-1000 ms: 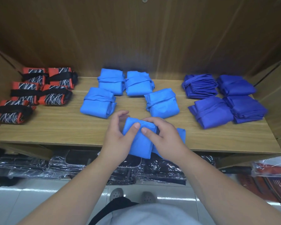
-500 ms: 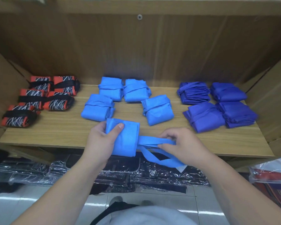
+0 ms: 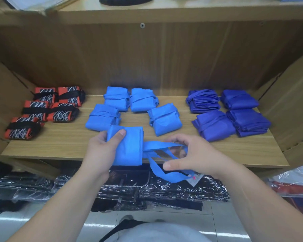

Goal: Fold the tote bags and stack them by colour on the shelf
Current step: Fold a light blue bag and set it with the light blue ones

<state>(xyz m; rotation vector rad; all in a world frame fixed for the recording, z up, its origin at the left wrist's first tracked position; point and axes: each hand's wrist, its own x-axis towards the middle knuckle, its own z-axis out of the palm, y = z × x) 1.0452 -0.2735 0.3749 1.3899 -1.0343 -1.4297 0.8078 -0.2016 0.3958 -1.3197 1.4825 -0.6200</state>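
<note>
A folded light-blue tote bag [image 3: 129, 147] lies at the front edge of the wooden shelf [image 3: 59, 145]. My left hand [image 3: 101, 147] grips its left side, thumb on top. Its two straps [image 3: 161, 149] trail to the right and one loop hangs below the shelf edge. My right hand [image 3: 191, 154] holds the straps with curled fingers. Behind lie several folded light-blue bags [image 3: 103, 117], tied with their straps. Several folded dark-blue bags [image 3: 215, 126] sit on the right and several orange-and-black ones [image 3: 63, 114] on the left.
Cardboard panels [image 3: 290, 109] wall the shelf at both sides, and a wooden back panel [image 3: 147, 58] closes it. Below the shelf lie black goods in clear plastic wrap [image 3: 147, 189]. An upper shelf [image 3: 164, 9] runs overhead.
My left hand slid the folded bag leftward, while my right hand drew the straps out to the right. The view tilted upward.
</note>
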